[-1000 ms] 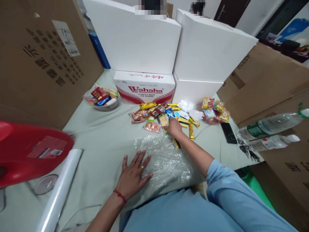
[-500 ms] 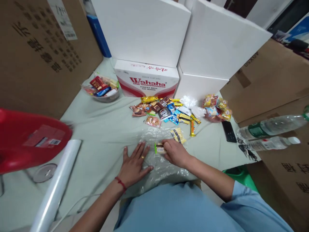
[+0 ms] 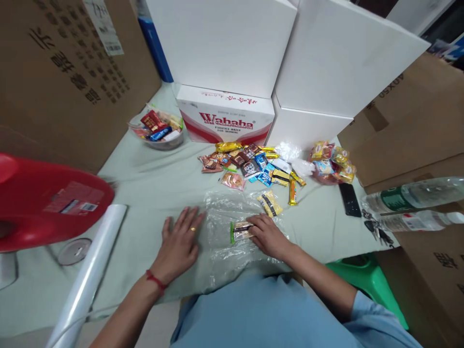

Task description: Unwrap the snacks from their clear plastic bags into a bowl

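Observation:
My left hand rests on the cloth with its fingers spread, left of a clear plastic bag, holding nothing. A small snack packet with a green end lies over the bag. The fingers of my right hand close over its right end, so that end is hidden. Just beyond my right hand is a yellow packet with a dark band. Farther off spreads a pile of wrapped snacks, brown, blue and yellow.
A snack-filled bowl stands at the back left, before a Wahaha carton. On the left are a red jug and a plastic roll. A bag of snacks, a phone, keys and bottles lie right.
My left hand has moved left, off the plastic bag and onto the cloth. My right hand has lowered and flattened a little over the snack packet, which shows more of itself.

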A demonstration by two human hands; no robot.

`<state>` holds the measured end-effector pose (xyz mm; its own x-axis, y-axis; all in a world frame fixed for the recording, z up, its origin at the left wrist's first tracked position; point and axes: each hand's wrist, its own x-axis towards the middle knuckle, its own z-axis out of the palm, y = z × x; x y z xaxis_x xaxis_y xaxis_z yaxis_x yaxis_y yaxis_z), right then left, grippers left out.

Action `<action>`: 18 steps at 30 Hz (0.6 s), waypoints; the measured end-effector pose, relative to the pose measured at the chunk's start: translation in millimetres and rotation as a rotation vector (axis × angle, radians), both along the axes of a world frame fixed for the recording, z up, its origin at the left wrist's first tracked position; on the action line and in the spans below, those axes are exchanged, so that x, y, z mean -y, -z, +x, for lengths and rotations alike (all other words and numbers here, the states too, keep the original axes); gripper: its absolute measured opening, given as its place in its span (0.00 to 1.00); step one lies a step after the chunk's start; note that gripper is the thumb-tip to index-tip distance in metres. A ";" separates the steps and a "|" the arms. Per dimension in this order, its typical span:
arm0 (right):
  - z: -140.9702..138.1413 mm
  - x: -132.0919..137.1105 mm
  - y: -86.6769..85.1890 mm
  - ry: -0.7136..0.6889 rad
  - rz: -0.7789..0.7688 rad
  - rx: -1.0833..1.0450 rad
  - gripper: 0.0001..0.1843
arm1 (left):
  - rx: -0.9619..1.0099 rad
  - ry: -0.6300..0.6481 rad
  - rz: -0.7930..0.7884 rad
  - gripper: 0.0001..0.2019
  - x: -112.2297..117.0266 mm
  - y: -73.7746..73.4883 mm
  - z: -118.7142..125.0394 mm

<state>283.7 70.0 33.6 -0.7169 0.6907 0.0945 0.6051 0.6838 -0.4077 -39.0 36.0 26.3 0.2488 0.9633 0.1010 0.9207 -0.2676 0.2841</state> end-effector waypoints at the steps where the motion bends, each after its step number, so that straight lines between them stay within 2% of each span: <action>1: -1.1 -0.2 -0.1 0.000 0.004 -0.001 0.08 | 0.052 -0.070 0.054 0.35 0.1 -8.4 9.5; 3: -3.9 -0.4 -0.9 0.003 0.016 0.002 0.08 | 0.190 -0.153 0.150 0.26 -0.7 -23.4 38.9; 5: -6.7 -0.2 -1.7 0.015 0.028 0.009 0.09 | 0.281 -0.083 0.158 0.20 -3.6 -30.7 72.3; 8: -7.6 1.4 -1.0 0.021 0.033 0.024 0.09 | 0.199 -0.004 0.113 0.21 -10.4 -20.4 101.7; 10: -5.0 3.2 0.3 0.018 0.030 0.028 0.08 | 0.100 -0.026 0.059 0.24 -13.8 -4.1 99.7; 13: 2.2 5.9 0.5 0.030 0.002 0.015 0.07 | 0.027 -0.019 0.012 0.27 -14.7 16.8 78.6; 15: 8.0 5.8 -3.1 0.027 -0.033 0.000 0.06 | 0.009 0.002 0.012 0.28 -12.7 22.8 66.6; 18: 15.6 -5.5 -17.2 -0.023 -0.092 -0.047 0.10 | -0.004 0.003 0.012 0.30 -8.8 23.2 61.7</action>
<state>299.3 75.4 50.7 -0.7287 0.6818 0.0649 0.5688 0.6553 -0.4971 22.7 44.7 3.0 0.2519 0.9613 0.1117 0.9211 -0.2735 0.2770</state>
